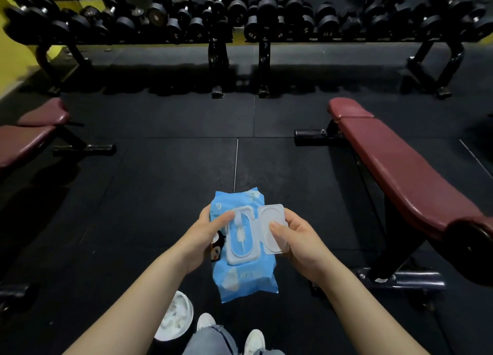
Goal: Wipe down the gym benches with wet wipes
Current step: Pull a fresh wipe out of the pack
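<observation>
At nine o'clock a maroon bench [25, 138] juts in from the frame's edge, well apart from the hands and not yet being wiped. At six o'clock, low on the floor, a bin [177, 317] holds white crumpled wipes beside the person's shoes [254, 340].

Just below centre, the left hand [205, 237] grips the blue pack [244, 274] along its nine o'clock edge, fingers curled behind it and the thumb laid across the front toward the opening. A wipe [240, 229] pokes up through the slot as a thin twisted tip. The lid [273, 228] is swung fully open to three o'clock, and the right hand [301, 245] holds it there, thumb pressed on its inner face and fingers curled behind.

The risks from here, as I judge them. The tip looks small and damp, so a pinch could slip off it or tear it, leaving the rest in the slot. A quick pull could drag out a chain of several wipes. The pack is soft and held only at one side, so it may buckle or drop once the right hand leaves the lid. Left open, the lid lets the wipes dry out.

At two to four o'clock the second bench [400, 167] runs along the frame, near the right forearm, the likeliest one to wipe next.
</observation>
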### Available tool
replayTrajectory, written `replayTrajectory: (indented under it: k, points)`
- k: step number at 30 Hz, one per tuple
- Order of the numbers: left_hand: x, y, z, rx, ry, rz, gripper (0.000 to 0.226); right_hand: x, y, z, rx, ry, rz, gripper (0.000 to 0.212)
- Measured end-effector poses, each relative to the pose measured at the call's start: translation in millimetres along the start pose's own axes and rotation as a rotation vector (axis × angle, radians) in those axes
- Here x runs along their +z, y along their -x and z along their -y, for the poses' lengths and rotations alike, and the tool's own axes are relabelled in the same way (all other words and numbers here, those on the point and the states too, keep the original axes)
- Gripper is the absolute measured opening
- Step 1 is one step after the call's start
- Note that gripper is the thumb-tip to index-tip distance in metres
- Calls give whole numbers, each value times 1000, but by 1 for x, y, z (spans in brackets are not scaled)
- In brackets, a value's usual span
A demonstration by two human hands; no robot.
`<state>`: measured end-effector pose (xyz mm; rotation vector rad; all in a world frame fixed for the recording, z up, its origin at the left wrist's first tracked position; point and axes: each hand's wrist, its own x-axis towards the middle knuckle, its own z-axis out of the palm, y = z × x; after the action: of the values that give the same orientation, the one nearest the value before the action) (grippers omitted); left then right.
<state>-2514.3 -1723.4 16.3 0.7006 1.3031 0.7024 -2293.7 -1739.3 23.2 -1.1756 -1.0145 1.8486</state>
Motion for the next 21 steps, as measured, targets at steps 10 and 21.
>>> replayTrajectory:
  k: [10, 21]
  points:
    - [4, 6, 3, 91, 64, -8, 41, 5, 5, 4, -12, 199, -129, 18]
    - [3, 12, 9, 97, 147, -2, 41, 14, 6, 4, -46, 413, -282, 18]
